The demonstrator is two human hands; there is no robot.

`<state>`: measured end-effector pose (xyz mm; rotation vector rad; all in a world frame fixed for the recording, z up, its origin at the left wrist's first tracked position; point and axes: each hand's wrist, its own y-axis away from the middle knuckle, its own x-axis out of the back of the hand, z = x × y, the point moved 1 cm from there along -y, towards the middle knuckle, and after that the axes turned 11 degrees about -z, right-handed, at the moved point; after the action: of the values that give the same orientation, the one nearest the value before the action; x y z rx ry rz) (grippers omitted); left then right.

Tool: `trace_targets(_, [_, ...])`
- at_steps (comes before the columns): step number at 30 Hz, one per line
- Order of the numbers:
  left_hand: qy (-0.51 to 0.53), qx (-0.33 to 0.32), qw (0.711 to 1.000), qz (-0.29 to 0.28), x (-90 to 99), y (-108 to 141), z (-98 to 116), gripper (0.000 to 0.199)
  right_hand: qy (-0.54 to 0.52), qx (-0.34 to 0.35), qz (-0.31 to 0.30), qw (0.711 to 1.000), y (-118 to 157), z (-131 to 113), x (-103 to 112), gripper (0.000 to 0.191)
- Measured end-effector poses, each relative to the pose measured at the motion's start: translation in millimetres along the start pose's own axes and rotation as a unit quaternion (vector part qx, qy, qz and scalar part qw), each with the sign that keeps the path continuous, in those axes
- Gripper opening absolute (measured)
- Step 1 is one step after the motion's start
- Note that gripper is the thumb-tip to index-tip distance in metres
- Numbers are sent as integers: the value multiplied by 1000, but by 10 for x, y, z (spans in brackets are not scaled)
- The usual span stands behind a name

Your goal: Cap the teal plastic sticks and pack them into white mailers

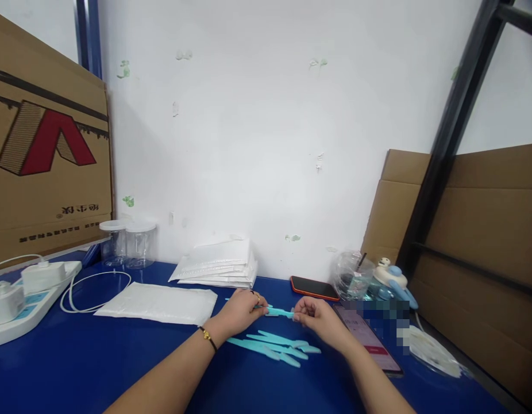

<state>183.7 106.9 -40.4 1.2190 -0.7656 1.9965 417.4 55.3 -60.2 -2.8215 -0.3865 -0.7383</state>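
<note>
Between my two hands are slim turquoise plastic sticks (280,312), held roughly level above the blue table. My left hand (244,310) pinches them at the left, their thin ends showing past the fingers. At the other end, the fingertips of my right hand (313,316) close on the wider tip. How many sticks are held is too small to tell. Just below my hands, several more turquoise sticks (270,347) lie in a loose, overlapping pile on the table.
A white padded envelope (158,303) lies left of my hands, with a stack of envelopes (218,263) behind. Clear jars (141,247) and a power strip (37,313) stand left. Two phones (314,288), a plastic cup (352,276) and a blue-and-white bottle (384,279) are right.
</note>
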Motion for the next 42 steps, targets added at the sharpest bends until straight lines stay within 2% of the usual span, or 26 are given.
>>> trace_targets(3, [-7, 59, 998, 12, 50, 1, -171, 23, 18, -11, 29, 999, 6, 93, 113, 14])
trace_targets(6, [-15, 112, 994, 13, 113, 53, -378, 21, 95, -33, 65, 993, 24, 205, 224, 11])
trace_targets(9, [-9, 126, 992, -4, 124, 107, -508, 19, 181, -58, 64, 980, 33, 249, 251, 5])
trace_targets(12, [-7, 127, 992, 4, 100, 125, -535, 21, 223, -46, 82, 970, 63, 166, 239, 7])
trace_targets(14, [-7, 123, 992, 27, 83, 118, -504, 24, 204, -28, 55, 977, 103, 71, 221, 13])
trace_targets(16, [14, 107, 993, 36, 65, 103, -437, 24, 167, -27, -21, 985, 146, -5, 185, 19])
trace_targets(19, [55, 61, 997, -3, 26, 84, -284, 26, 139, -48, -119, 982, 183, -45, 109, 20])
trace_targets(21, [65, 25, 997, -34, -4, 80, -171, 29, 134, -53, -131, 981, 176, -42, 60, 15])
trace_targets(23, [71, 4, 995, -67, -35, 78, -82, 30, 125, -45, -120, 984, 152, -42, 25, 12])
trace_targets(26, [70, 6, 993, -99, -68, 67, -25, 23, 126, -27, -80, 988, 115, -57, 14, 11])
trace_targets(28, [56, 14, 994, -88, -71, 54, -26, 22, 129, -22, -46, 990, 95, -61, 28, 11])
trace_targets(32, [42, 17, 999, -31, -41, 32, -60, 27, 128, -23, 1, 991, 67, -17, 67, 12])
trace_targets(35, [38, 13, 999, -18, 6, 29, -119, 24, 135, -15, 26, 990, 55, 44, 105, 11])
trace_targets(39, [13, 72, 997, 1, 103, 62, -294, 21, 162, -35, 58, 985, 54, 133, 188, 10])
trace_targets(42, [1, 119, 993, -7, 143, 105, -425, 21, 197, -54, 82, 975, 67, 151, 248, 13])
